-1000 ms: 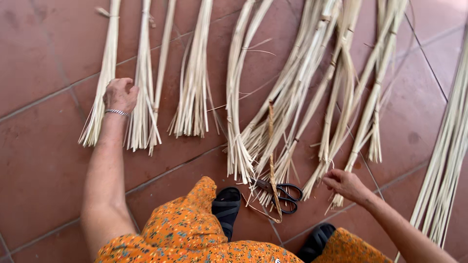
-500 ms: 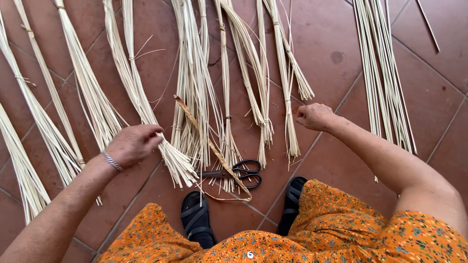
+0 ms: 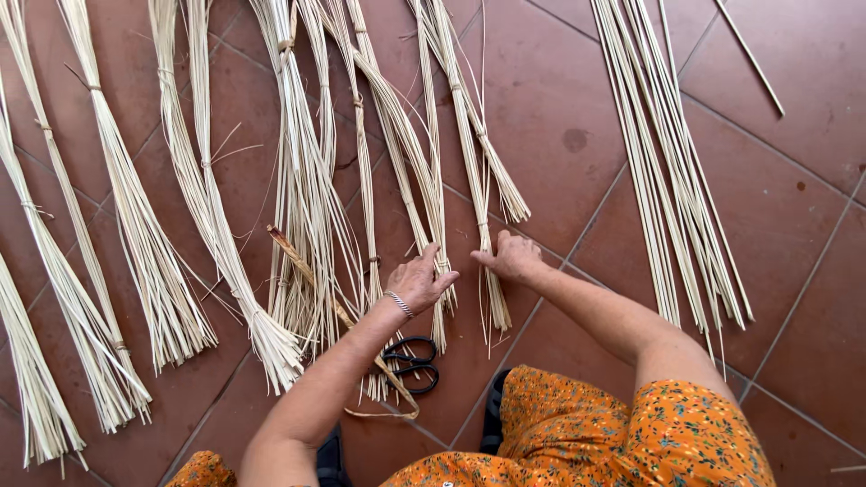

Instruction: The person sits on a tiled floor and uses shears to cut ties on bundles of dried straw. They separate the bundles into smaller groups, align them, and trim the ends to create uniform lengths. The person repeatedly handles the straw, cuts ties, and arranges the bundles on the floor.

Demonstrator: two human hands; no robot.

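Note:
Several tied bundles of pale split cane lie fanned out on a red tile floor. My left hand (image 3: 420, 278) rests flat on one thin bundle (image 3: 406, 144) near its lower end, fingers spread, a bracelet on the wrist. My right hand (image 3: 511, 257) presses on the neighbouring bundle (image 3: 472, 153), fingers curled over it; whether it grips the strands I cannot tell. Black scissors (image 3: 412, 363) lie on the floor just below my left wrist, partly under my forearm.
A loose sheaf of long straight cane (image 3: 672, 171) lies to the right. Thicker bundles (image 3: 144, 243) spread to the left. A brownish strip (image 3: 311, 275) lies slanted across the middle bundles. My orange patterned clothing (image 3: 622, 442) and black sandals (image 3: 494, 410) fill the bottom.
The view has swung to the left. My left hand moved right from the left-hand bundles onto a middle bundle. Both hands now lie close together.

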